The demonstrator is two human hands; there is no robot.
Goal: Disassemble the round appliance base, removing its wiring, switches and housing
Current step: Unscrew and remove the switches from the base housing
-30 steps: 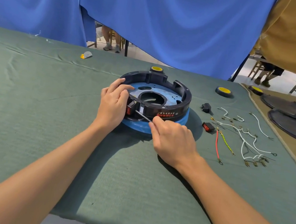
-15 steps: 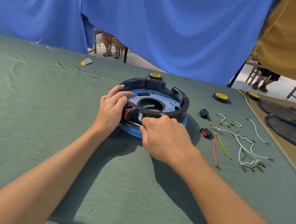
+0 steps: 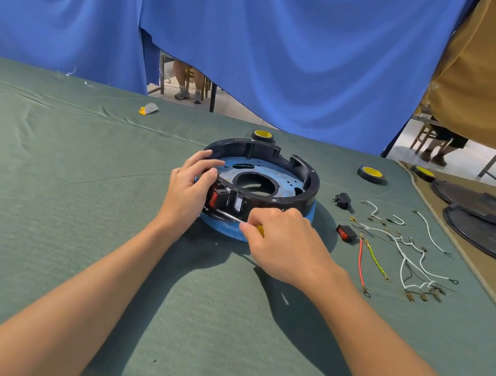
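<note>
The round appliance base (image 3: 299,192), a black ring housing on a blue disc, lies on the green table cloth (image 3: 76,210). My left hand (image 3: 188,190) grips the ring's left front edge, beside a red rocker switch (image 3: 213,198) still seated in the housing. My right hand (image 3: 286,245) holds a screwdriver (image 3: 229,216) with a yellow handle; its metal shaft lies along the seam under the switches. To the right lie a removed red switch (image 3: 346,233), a small black part (image 3: 343,200) and loose white, red and yellow-green wires (image 3: 404,253).
Two yellow-topped black rolls (image 3: 370,174) (image 3: 263,135) sit behind the base, a third (image 3: 422,172) on the tan cloth by two dark round lids (image 3: 491,233). A small grey-yellow item (image 3: 148,108) lies far left. Blue curtain behind; seated people's legs show under it.
My right hand shifted along the base's front, and the screwdriver shaft now lies lower and flatter under the switches. My left hand kept its grip on the ring.
</note>
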